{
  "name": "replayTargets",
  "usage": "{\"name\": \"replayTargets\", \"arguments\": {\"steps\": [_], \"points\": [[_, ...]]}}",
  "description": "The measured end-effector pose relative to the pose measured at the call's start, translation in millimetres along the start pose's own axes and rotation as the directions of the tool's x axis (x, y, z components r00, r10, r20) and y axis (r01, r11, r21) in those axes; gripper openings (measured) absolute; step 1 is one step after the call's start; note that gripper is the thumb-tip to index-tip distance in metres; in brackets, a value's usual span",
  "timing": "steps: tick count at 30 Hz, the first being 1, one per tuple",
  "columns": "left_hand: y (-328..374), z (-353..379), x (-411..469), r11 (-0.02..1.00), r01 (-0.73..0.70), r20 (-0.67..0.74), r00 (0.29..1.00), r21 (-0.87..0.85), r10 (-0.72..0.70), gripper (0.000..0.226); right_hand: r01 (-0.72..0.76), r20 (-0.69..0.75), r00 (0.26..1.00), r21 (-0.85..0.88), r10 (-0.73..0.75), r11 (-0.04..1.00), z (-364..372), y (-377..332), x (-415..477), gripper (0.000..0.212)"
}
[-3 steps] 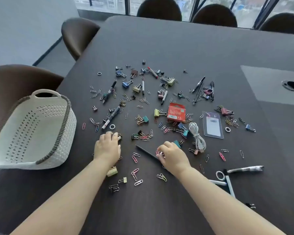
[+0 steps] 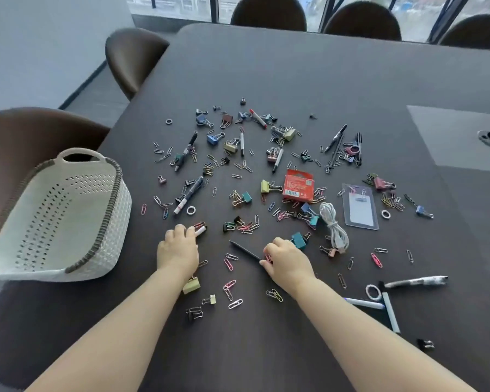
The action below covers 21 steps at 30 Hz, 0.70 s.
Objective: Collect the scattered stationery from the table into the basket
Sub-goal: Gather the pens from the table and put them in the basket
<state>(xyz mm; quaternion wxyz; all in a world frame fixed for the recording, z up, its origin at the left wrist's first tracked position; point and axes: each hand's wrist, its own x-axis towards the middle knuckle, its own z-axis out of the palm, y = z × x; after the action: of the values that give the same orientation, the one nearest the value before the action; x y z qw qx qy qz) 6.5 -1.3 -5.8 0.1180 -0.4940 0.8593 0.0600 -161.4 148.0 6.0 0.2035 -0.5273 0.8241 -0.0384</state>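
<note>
since there's only the head view, here's what it shows: both bare hands are down on the dark table (image 2: 294, 80), in the near edge of the mess. the left hand (image 2: 177, 250) has its fingers curled over a stubby white marker (image 2: 201, 231), whose end pokes out past the fingertips, so it's gripping that. the right hand (image 2: 287, 263) is curled too, fingertips pinched on a pink paper clip (image 2: 268, 258), and it sits right on the near end of a black pencil (image 2: 245, 250) lying flat between the two hands. can't tell if it's holding the pencil as well.

the white basket (image 2: 119, 222) with the grey rim is at the table's left edge, tilted, just left of the left hand. nearly all the stationery is spread on the table beyond and around the hands: paper clips, binder clips, pens. an orange box (image 2: 299, 186) lies in the middle, a coiled white cable (image 2: 334, 227) just right of the right hand, a clear badge holder (image 2: 359, 207) beside that. a yellow binder clip (image 2: 191, 285) lies by the left wrist.
</note>
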Motion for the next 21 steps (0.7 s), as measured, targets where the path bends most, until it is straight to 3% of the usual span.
{"name": "replayTargets", "arguments": {"steps": [7, 10, 14, 16, 19, 21], "points": [[-6.0, 8.3, 8.1, 0.996, -0.066, -0.091, 0.993, 0.066, 0.072, 0.019, -0.058, 0.000, 0.998, -0.021, 0.058, 0.998, 5.1, -10.6, 10.6, 0.024], [-0.6, 3.5, 16.5, 0.990, -0.144, -0.218, 0.966, -0.014, 0.137, 0.018, -0.088, -0.054, 0.994, 0.159, 0.097, 0.983, -1.5, -7.5, 12.9, 0.006], [2.7, -9.4, 29.7, 0.931, -0.311, -0.387, 0.896, -0.189, 0.220, 0.030, -0.057, -0.201, 0.972, 0.298, 0.121, 0.953, -7.7, 4.0, 14.2, 0.036], [-0.4, -14.9, 46.8, 0.959, -0.249, -0.363, 0.913, -0.138, 0.185, 0.042, -0.041, -0.267, 0.958, 0.222, 0.101, 0.974, -7.8, 13.1, 15.4, 0.048], [-8.8, -16.7, 80.1, 0.999, -0.013, -0.278, 0.960, -0.046, 0.000, 0.038, -0.033, -0.403, 0.912, 0.119, 0.078, 0.992, -0.8, 24.7, 18.1, 0.028], [-11.3, -16.3, 94.8, 0.998, 0.048, -0.234, 0.971, -0.042, -0.057, 0.039, -0.050, -0.431, 0.899, 0.057, 0.070, 0.997, 3.7, 29.1, 22.1, 0.026]]}}
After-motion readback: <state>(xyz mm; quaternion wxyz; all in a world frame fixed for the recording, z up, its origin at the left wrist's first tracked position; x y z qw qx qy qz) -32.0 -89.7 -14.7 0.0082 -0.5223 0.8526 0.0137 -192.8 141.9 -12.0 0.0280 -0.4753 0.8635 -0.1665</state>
